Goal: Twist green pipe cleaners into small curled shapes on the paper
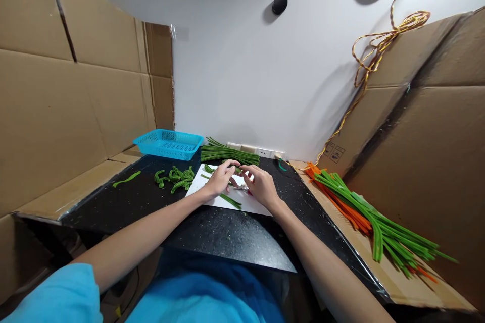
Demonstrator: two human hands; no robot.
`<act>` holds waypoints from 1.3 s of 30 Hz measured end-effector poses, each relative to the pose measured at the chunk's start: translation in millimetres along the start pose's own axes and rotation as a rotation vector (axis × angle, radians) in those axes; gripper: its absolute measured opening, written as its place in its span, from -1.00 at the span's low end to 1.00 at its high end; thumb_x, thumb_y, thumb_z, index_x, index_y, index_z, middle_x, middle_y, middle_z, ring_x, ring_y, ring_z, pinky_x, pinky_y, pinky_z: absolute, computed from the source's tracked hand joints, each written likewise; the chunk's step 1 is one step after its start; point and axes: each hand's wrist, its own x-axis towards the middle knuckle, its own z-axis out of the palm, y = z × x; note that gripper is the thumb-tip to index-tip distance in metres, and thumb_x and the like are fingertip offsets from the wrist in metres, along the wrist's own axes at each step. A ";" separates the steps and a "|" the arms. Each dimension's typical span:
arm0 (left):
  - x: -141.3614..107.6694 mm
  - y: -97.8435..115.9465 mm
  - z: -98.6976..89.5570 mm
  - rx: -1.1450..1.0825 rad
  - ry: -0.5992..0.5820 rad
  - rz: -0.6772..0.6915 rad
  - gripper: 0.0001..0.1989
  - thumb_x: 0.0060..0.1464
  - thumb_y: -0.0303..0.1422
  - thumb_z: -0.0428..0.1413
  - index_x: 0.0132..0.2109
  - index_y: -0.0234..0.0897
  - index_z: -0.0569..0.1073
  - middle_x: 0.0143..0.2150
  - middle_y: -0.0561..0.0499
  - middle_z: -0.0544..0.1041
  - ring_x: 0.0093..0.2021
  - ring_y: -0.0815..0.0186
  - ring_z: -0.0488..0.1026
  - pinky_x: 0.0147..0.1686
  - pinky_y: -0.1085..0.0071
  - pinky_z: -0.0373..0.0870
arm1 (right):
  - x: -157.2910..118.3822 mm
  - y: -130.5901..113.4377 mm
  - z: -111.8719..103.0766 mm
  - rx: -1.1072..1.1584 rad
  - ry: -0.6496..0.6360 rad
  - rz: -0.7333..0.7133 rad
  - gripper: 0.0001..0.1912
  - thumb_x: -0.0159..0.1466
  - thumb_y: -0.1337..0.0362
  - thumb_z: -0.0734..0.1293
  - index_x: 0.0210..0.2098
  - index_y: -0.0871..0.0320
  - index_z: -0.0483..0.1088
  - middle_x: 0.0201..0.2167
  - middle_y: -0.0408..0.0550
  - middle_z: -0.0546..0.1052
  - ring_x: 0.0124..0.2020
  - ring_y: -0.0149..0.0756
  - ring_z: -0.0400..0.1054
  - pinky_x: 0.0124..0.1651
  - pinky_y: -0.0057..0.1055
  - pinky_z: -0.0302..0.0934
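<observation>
Wall: white, rising behind your surface (227, 234).
Cardboard (94, 91): tall brown panels, flanking you at left and right.
Surface: black and speckled, directly before you, its near edge at your waist.
Stems, right: green stems (382, 222) lying partly over orange stems (341, 206), on the cardboard at your right.
Basket (168, 151): blue, perforated, at the far left of the surface.
Paper (253, 204): white sheet, flat beneath your hands.
Bundle (229, 154): straight dark green stems, just beyond the paper.
Left hand (222, 179): above the paper, fingers bent inward, tips at the piece; you cannot tell how firmly they close.
Right hand (261, 185): facing the left, fingers curved, tips at the same piece; its grip is likewise unclear.
Curls (178, 176): bent green shapes, clustered left of the paper.
Scissors (242, 188): partly hidden, beside your right hand.
Piece (238, 169): small, green, between your two sets of fingertips, partly covered.
</observation>
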 end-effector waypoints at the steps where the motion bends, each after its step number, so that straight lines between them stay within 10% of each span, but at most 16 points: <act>1: 0.2 -0.2 -0.8 0.040 0.022 0.021 -0.62 0.32 -0.15 0.04 0.14 -0.28 0.40 -0.12 -0.16 0.60 -0.40 0.27 0.60 -0.69 0.57 0.36 | 0.5 1.4 -0.3 0.029 0.025 0.004 -0.73 0.41 0.34 0.27 0.01 0.04 0.56 -0.14 -0.06 0.64 -0.36 -0.33 0.49 -0.27 -0.44 0.29; 11: -1.8 2.3 -3.1 0.140 -0.015 0.077 -0.72 0.11 -0.47 0.09 -0.02 -0.34 0.53 -0.05 -0.18 0.63 -0.27 0.26 0.59 -0.47 0.48 0.49 | 1.7 0.6 1.2 -0.014 -0.131 0.058 -0.70 0.33 0.40 0.33 0.00 0.03 0.56 -0.16 -0.07 0.64 -0.32 -0.31 0.49 -0.27 -0.42 0.25; 21: -3.7 -4.5 2.6 0.294 -0.011 0.110 -0.58 0.09 -0.54 0.09 0.12 -0.26 0.35 -0.08 -0.06 0.56 -0.29 0.34 0.51 -0.28 0.41 0.46 | 2.3 13.1 4.0 0.030 -0.102 0.042 -0.69 0.26 0.56 0.29 -0.21 0.09 0.59 -0.08 -0.02 0.56 -0.18 -0.27 0.47 -0.17 -0.41 0.29; 32: 1.5 -21.2 -8.8 0.745 -0.007 0.191 -0.72 0.10 -0.54 0.09 -0.03 -0.27 0.47 -0.06 -0.13 0.50 -0.01 0.10 0.49 0.05 0.17 0.43 | 3.7 27.2 -0.7 -0.084 0.028 0.252 -0.68 0.34 0.45 0.26 0.00 0.13 0.54 0.03 0.10 0.60 0.02 -0.08 0.50 0.10 -0.21 0.32; 39: -0.6 -17.2 -7.8 0.745 -0.099 0.216 -0.75 0.13 -0.52 0.07 -0.09 -0.29 0.58 -0.03 -0.17 0.58 0.05 0.07 0.49 0.17 0.14 0.39 | 3.3 29.4 5.4 -0.009 -0.115 0.201 -0.80 0.30 0.38 0.31 -0.16 0.11 0.57 -0.26 -0.01 0.65 -0.24 -0.19 0.54 -0.12 -0.38 0.34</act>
